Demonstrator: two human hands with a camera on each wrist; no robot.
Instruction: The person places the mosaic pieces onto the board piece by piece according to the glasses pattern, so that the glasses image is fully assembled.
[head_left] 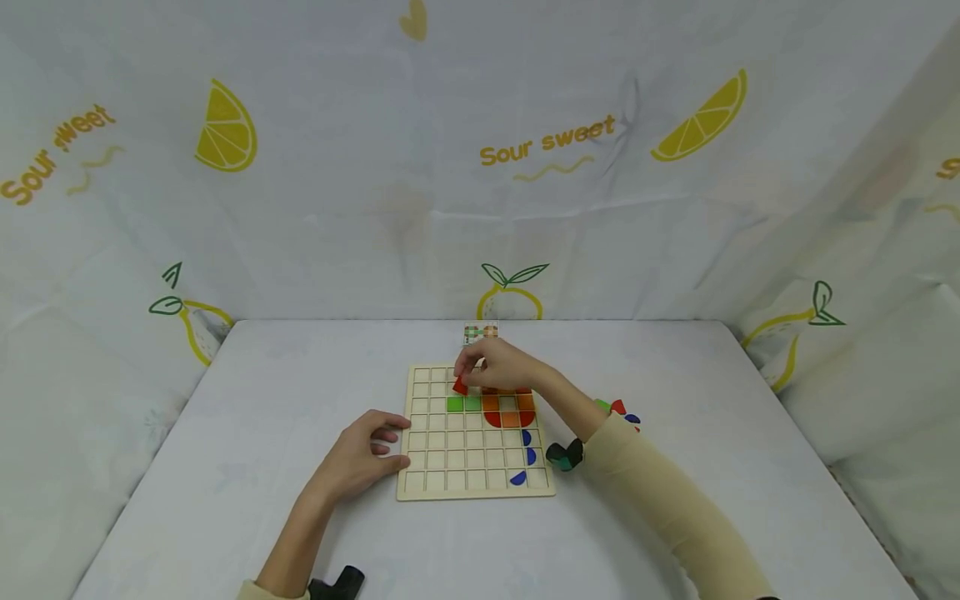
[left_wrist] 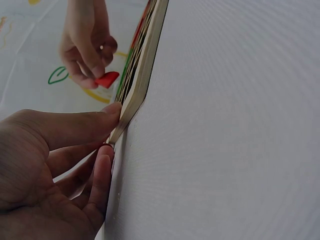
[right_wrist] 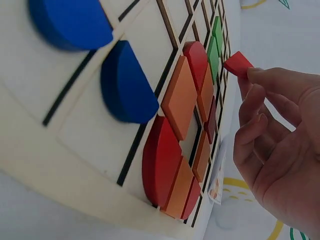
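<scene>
My right hand [head_left: 498, 365] pinches a small red wooden piece [right_wrist: 238, 64] between thumb and fingers, over the far part of a gridded wooden board [head_left: 437, 458]. Just below that piece in the head view lie two green squares [head_left: 463, 404] side by side. To their right, orange squares [right_wrist: 179, 97] and red rounded pieces [right_wrist: 161, 162] form a cluster around a bare cell. Three blue half-circles [right_wrist: 129, 82] lie nearer the board's right side. At the left edge of the board, my left hand [head_left: 363, 454] rests with thumb and fingertips touching the rim, spread apart.
A printed pattern card [head_left: 480, 331] lies beyond the board, partly behind the right hand. Loose red, green and blue pieces [head_left: 618, 407] are partly hidden behind the right forearm. A dark object [head_left: 565, 455] sits by the right cuff. White cloth hangs behind the white table [head_left: 315, 358].
</scene>
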